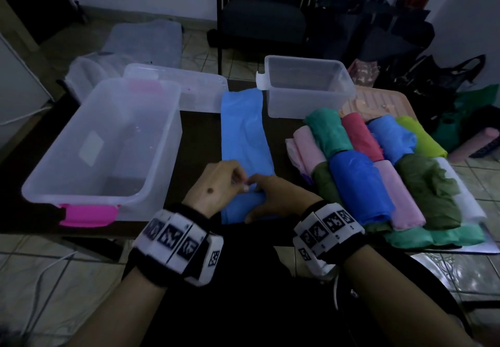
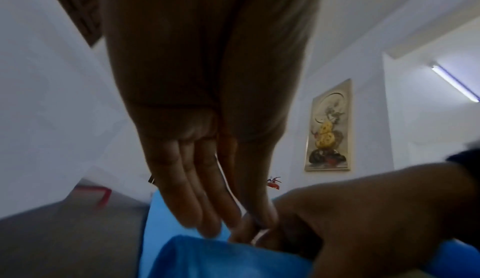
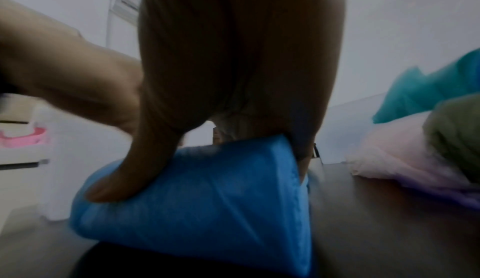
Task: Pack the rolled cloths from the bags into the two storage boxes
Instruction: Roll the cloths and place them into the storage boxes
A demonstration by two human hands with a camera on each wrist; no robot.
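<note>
At lower centre of the head view, both hands meet on a bright blue cloth [image 1: 244, 141] laid out flat (its near end already a roll). The left hand [image 1: 216, 184] has fingers straight, touching; the right hand [image 1: 273, 197] curls round the roll. Rolling seems in hand; next, likely finish and carry it to the large clear plastic storage box with pink latch [image 1: 89, 184], lower left.

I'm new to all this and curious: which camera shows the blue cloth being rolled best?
The head view: the whole blue cloth lies stretched between the boxes, its near end under both hands. The right wrist view shows only the rolled end, blurred; the left wrist view shows just an edge beneath the fingers.
</note>
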